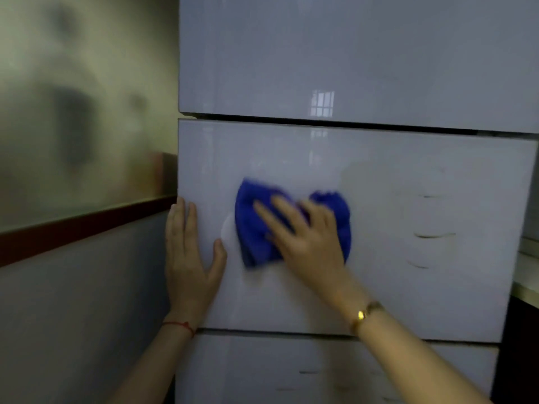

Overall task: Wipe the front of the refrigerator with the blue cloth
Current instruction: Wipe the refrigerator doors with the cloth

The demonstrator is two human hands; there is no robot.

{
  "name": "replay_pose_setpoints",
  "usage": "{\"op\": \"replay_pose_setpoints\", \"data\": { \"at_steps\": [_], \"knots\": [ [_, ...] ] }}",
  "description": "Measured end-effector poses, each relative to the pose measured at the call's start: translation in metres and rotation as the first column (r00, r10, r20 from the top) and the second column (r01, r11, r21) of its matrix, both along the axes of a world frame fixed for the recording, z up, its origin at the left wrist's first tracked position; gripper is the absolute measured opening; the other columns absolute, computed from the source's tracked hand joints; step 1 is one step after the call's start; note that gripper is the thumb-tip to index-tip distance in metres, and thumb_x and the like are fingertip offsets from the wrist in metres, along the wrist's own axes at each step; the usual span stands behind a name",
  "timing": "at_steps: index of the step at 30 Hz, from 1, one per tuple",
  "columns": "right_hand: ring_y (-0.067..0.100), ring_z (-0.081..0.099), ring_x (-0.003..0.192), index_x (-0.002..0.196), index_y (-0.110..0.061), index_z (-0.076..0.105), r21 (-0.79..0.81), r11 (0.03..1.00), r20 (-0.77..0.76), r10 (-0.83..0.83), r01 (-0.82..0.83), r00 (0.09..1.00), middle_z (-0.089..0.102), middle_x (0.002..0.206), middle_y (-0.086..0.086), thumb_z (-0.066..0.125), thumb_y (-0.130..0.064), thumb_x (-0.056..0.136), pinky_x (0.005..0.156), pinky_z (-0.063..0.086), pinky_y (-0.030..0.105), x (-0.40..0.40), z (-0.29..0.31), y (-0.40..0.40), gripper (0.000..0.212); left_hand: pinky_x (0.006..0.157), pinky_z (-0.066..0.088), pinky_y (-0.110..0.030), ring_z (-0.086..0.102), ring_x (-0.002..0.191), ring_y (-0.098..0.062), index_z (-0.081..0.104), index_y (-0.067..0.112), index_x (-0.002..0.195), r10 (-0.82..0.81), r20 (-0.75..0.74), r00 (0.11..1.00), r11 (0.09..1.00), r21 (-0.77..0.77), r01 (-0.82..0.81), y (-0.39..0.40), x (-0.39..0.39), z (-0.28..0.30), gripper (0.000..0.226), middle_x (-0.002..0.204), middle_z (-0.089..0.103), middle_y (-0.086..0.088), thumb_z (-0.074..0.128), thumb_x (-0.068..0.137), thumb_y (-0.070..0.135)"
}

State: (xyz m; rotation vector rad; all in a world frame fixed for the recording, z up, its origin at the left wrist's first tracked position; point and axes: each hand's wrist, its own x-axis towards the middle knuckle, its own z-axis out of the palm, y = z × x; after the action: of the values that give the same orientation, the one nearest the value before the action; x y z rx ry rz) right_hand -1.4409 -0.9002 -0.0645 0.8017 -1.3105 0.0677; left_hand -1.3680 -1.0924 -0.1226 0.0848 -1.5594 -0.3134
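A glossy grey refrigerator [408, 214] fills the view, with a top door, a middle drawer front and a lower one. The crumpled blue cloth [253, 225] lies flat against the middle panel, left of centre. My right hand [303, 237] presses the cloth to the panel with spread, straight fingers; a gold watch sits on that wrist. My left hand [189, 263] rests flat on the panel's left edge, fingers pointing up, beside the cloth and apart from it. A red string is round the left wrist.
To the left stands a stained wall [81, 112] with a dark red rail [81, 225] and a grey lower part. A counter edge [528, 284] shows at the far right. Faint dark marks streak the panel's right side [434, 235].
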Motion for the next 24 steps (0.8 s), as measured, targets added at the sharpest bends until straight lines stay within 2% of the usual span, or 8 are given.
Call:
{"op": "replay_pose_setpoints", "data": {
  "at_steps": [2, 4, 9, 11, 15, 18, 21, 24],
  "knots": [
    [0.027, 0.048, 0.108, 0.139, -0.034, 0.048, 0.163, 0.985, -0.057, -0.056, 0.065, 0.997, 0.048, 0.143, -0.006, 0.068, -0.031, 0.087, 0.09, 0.039, 0.038, -0.006, -0.048, 0.028, 0.056, 0.126, 0.015, -0.03, 0.017, 0.152, -0.025, 0.028, 0.0, 0.151, 0.003, 0.004, 1.0, 1.0, -0.003, -0.003, 0.0, 0.0, 0.0, 0.064, 0.162, 0.019, -0.011, 0.046, 0.095, 0.028],
    [0.026, 0.048, 0.106, 0.14, -0.036, 0.045, 0.157, 0.984, -0.051, -0.079, 0.086, 0.996, 0.043, 0.143, -0.007, 0.07, -0.029, 0.085, 0.09, 0.038, 0.038, -0.013, -0.049, 0.059, 0.061, 0.126, 0.015, -0.031, 0.017, 0.152, -0.025, 0.028, 0.0, 0.15, 0.006, -0.002, 1.0, 1.0, -0.002, -0.006, 0.0, 0.0, 0.001, 0.064, 0.162, 0.02, -0.011, 0.045, 0.096, 0.028],
    [0.028, 0.038, 0.109, 0.14, -0.033, 0.046, -0.402, 0.915, 0.174, 0.036, 0.038, 0.984, 0.05, 0.141, 0.003, 0.037, -0.039, 0.101, 0.09, 0.033, 0.041, -0.011, 0.062, 0.041, 0.041, 0.126, 0.016, -0.032, 0.018, 0.152, -0.026, 0.028, 0.0, 0.15, 0.012, -0.004, 1.0, 1.0, -0.003, -0.012, 0.002, -0.001, 0.001, 0.063, 0.161, 0.02, -0.01, 0.047, 0.096, 0.025],
    [0.027, 0.037, 0.11, 0.14, -0.033, 0.046, -0.473, 0.88, 0.192, 0.046, 0.052, 0.98, 0.051, 0.141, 0.001, 0.038, -0.04, 0.101, 0.091, 0.033, 0.042, -0.004, 0.076, 0.013, 0.041, 0.126, 0.016, -0.032, 0.017, 0.152, -0.024, 0.028, 0.001, 0.151, 0.009, 0.001, 1.0, 1.0, 0.0, -0.009, 0.001, -0.001, 0.001, 0.064, 0.162, 0.02, -0.01, 0.048, 0.096, 0.025],
    [0.03, 0.046, 0.106, 0.138, -0.032, 0.05, -0.12, 0.993, 0.052, 0.003, 0.004, 0.999, 0.055, 0.14, -0.001, 0.06, -0.028, 0.093, 0.09, 0.037, 0.041, -0.001, -0.016, 0.003, 0.046, 0.125, 0.018, -0.034, 0.017, 0.152, -0.024, 0.027, 0.002, 0.151, 0.005, 0.009, 1.0, 1.0, -0.004, -0.005, 0.0, -0.001, 0.0, 0.065, 0.162, 0.02, -0.011, 0.048, 0.095, 0.027],
    [0.026, 0.05, 0.102, 0.14, -0.034, 0.047, 0.048, 0.996, 0.054, -0.074, 0.071, 0.996, 0.045, 0.146, -0.008, 0.051, -0.026, 0.095, 0.088, 0.038, 0.038, -0.004, -0.097, 0.043, 0.046, 0.125, 0.018, -0.035, 0.017, 0.152, -0.025, 0.027, 0.001, 0.151, 0.016, 0.011, 1.0, 1.0, -0.016, -0.015, 0.0, 0.0, 0.001, 0.064, 0.162, 0.02, -0.012, 0.048, 0.095, 0.025],
    [0.031, 0.049, 0.1, 0.137, -0.032, 0.047, -0.148, 0.984, 0.145, -0.075, 0.097, 0.987, 0.046, 0.14, -0.001, 0.045, -0.031, 0.099, 0.088, 0.039, 0.044, -0.019, -0.088, 0.093, 0.038, 0.126, 0.016, -0.034, 0.017, 0.152, -0.026, 0.026, 0.0, 0.151, 0.016, 0.004, 1.0, 1.0, -0.013, -0.016, 0.003, -0.001, 0.001, 0.064, 0.162, 0.02, -0.013, 0.048, 0.095, 0.023],
    [0.036, 0.049, 0.104, 0.139, -0.028, 0.049, -0.505, 0.86, 0.201, 0.036, 0.072, 0.979, 0.05, 0.137, 0.007, 0.044, -0.031, 0.102, 0.095, 0.039, 0.048, -0.035, -0.012, 0.122, 0.037, 0.126, 0.014, -0.033, 0.017, 0.152, -0.029, 0.026, -0.001, 0.151, 0.024, 0.002, 1.0, 1.0, -0.011, -0.024, 0.006, -0.002, 0.001, 0.065, 0.161, 0.02, -0.016, 0.048, 0.094, 0.022]
  ]
}}
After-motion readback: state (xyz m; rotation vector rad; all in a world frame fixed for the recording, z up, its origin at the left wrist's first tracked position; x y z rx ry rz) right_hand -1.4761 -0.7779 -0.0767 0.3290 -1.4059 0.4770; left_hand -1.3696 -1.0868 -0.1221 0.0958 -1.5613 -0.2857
